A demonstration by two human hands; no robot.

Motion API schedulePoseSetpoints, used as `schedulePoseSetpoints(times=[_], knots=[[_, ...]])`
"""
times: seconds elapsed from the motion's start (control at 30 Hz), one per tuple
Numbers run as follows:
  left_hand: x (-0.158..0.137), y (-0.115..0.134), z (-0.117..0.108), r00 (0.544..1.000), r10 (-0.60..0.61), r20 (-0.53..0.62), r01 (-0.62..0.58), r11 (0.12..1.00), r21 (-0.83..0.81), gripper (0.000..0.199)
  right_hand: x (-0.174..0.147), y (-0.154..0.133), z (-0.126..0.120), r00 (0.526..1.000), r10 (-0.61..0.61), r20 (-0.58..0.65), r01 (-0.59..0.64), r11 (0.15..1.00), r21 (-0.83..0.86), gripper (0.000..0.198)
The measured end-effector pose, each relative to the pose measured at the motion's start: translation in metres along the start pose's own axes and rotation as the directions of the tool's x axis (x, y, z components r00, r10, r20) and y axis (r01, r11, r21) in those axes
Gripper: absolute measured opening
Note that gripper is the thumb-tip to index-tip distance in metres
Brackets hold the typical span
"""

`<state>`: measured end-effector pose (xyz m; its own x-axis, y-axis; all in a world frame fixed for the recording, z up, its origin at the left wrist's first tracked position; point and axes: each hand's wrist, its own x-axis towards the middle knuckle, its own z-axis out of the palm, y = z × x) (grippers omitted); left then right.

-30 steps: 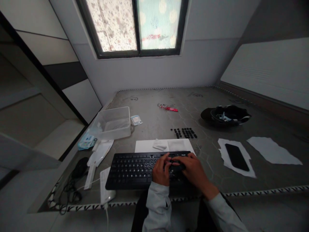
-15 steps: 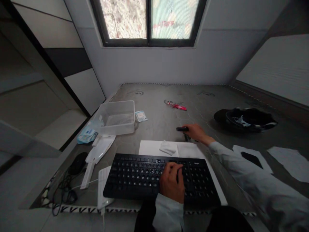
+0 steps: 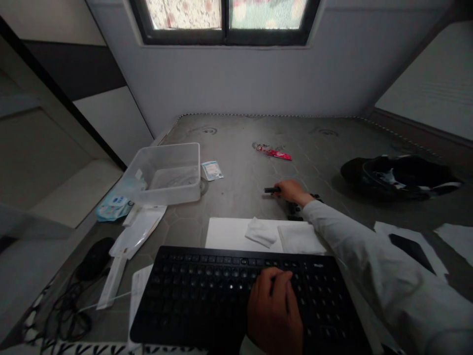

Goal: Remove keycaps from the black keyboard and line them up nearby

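A black keyboard lies across the near edge of the surface. Round spots show over much of its main block, while its right-hand block has marked keys. My left hand rests over the keyboard right of the middle, fingers bent and a little apart, with nothing visible in them. Farther forward, my right hand pinches a short black bar-shaped piece just above the surface; its exact kind is unclear. Small black pieces, perhaps keycaps, lie beside and partly behind my right wrist. Behind the keyboard a folded white cloth lies on a white sheet.
At the left stand a clear plastic bin and a blue wipes packet, with a mouse and cables nearer. A small sachet and a red wrapper lie farther back. A black cap and a phone lie right.
The camera view has tilted down and come closer to the keyboard. My right hand still holds the black piece and has shifted slightly away from the keyboard. My left hand stays over the keys.
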<state>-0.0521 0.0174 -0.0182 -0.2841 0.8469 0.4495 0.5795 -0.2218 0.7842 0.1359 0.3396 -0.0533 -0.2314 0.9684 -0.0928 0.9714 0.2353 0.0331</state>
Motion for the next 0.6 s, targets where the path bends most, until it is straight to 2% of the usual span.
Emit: schedulePoseSetpoints(times=[0.2,0.6], knots=[[-0.0011,-0.0012,0.0021,0.999,0.006,0.041,-0.006,1.0,0.019,0.027,0.0049,0.004,0.0084,1.0,0.023,0.02,-0.023,1.0,-0.011,0.024],[-0.0025,-0.0027,0.002,0.999,0.002,0.034,-0.003,1.0,0.016,0.027,0.0009,0.0072,0.0088,0.999,0.039,0.025,-0.039,0.999,-0.021,0.026]])
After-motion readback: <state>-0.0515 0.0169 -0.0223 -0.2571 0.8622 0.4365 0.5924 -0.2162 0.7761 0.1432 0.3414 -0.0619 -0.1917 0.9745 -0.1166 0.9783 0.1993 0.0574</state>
